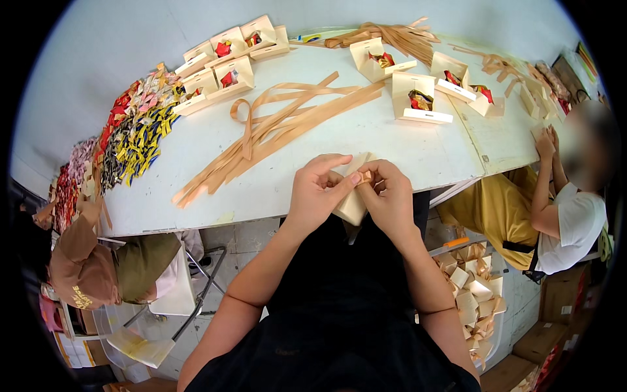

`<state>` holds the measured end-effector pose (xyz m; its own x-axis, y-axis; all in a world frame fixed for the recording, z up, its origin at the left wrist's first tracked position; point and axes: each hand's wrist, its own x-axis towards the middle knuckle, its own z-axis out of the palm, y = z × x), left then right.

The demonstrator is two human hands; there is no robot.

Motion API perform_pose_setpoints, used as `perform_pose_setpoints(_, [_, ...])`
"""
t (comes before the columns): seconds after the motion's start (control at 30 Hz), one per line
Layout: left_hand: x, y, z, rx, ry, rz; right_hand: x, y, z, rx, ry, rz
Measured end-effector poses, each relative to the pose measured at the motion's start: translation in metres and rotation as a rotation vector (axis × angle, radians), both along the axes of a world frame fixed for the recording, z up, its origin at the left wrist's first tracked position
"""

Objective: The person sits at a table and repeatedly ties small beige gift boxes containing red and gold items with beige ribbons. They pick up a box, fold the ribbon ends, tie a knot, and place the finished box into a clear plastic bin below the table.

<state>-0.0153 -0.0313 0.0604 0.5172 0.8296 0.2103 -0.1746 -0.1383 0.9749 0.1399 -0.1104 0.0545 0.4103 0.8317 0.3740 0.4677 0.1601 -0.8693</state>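
At the near edge of the white table, a small cream box (351, 208) sits between my two hands. My left hand (321, 188) pinches a tan ribbon (365, 177) over the box with its thumb, and my right hand (390, 193) grips the same ribbon with bent fingers. Part of the ribbon and box is hidden by the fingers. Beyond them, long tan ribbons (274, 134) lie loosely across the table. Open cream boxes (413, 93) with red and gold wrapped pieces stand at the right; more open boxes (234, 76) stand at the back left.
Heaps of wrapped sweets (142, 132) cover the table's left part. A ribbon bundle (387, 36) lies at the back. Below right, a clear bin holds ribboned boxes (472, 294). Co-workers sit at the left (88, 264) and right (570, 220). A folding chair (179, 294) stands lower left.
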Motion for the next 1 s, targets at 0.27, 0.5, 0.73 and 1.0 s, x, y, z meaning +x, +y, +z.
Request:
perform_pose_setpoints(0.27, [-0.005,0.013,-0.019,-0.213,-0.033,-0.101,0.007,-0.003,0.002,-0.044,0.212,0.162])
perform_pose_setpoints(0.5, [-0.008,0.026,-0.024,-0.13,-0.061,0.047,0.023,-0.013,-0.02,0.181,0.464,0.088])
perform_pose_setpoints(0.73, [-0.045,0.024,0.006,0.537,0.152,0.157,0.095,-0.135,0.01,0.01,0.279,0.039])
perform_pose_setpoints(1.0, [-0.141,0.1,-0.006,0.619,0.635,0.633,0.138,-0.294,0.072,-0.806,-0.119,0.142])
